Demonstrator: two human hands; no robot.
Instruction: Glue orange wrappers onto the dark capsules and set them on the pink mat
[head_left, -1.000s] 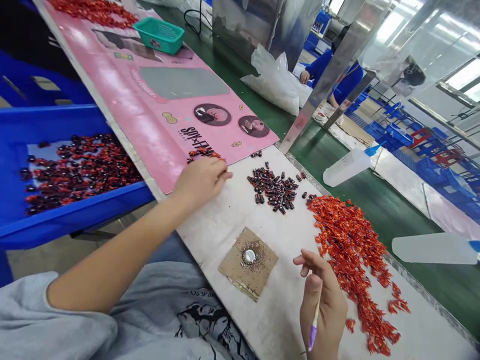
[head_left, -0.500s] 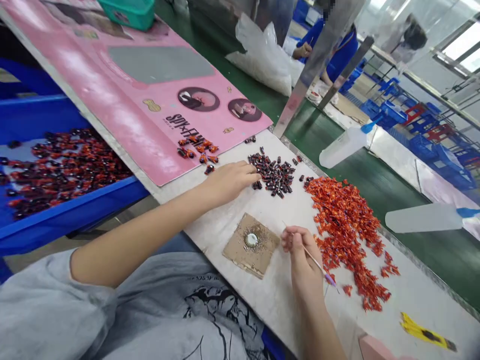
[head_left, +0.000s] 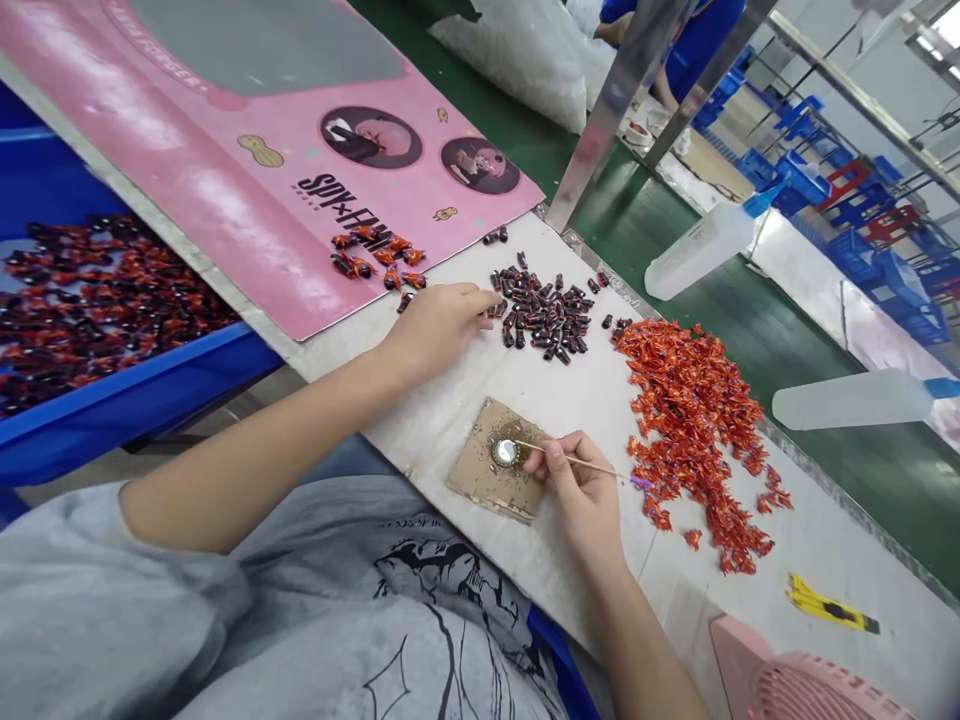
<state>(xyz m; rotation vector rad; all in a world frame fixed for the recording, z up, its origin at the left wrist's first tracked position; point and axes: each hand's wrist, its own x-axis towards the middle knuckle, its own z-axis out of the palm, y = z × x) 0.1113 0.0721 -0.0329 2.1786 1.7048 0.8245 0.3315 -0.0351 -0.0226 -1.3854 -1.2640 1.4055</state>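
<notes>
My right hand [head_left: 576, 495] is shut on a thin wooden stick [head_left: 577, 461] with a purple end, and its tip reaches a small round metal cap [head_left: 505, 453]. The cap sits on a square of brown cardboard [head_left: 487, 490] speckled with grey grains. My left hand [head_left: 439, 328] rests on the white board [head_left: 457, 400], fingertips against the edge of a pile of small dark red-and-black pieces [head_left: 541, 315]. Whether those fingers pinch a piece, I cannot tell. To the right lies a heap of crinkled orange-red bits [head_left: 694, 430]. Several similar pieces [head_left: 375, 250] lie on the pink printed board [head_left: 225, 190].
A blue crate [head_left: 97, 320] full of dark-red pieces stands left of the boards. Two plastic squeeze bottles [head_left: 701, 250] lie on the green belt [head_left: 750, 330]. A yellow utility knife [head_left: 829, 605] and a pink fan [head_left: 802, 690] are at lower right. A co-worker in blue [head_left: 694, 45] sits beyond metal posts.
My right hand has moved left over the cardboard, bringing the stick's tip from beside it to the metal cap. My left hand has shifted slightly, staying at the dark pile.
</notes>
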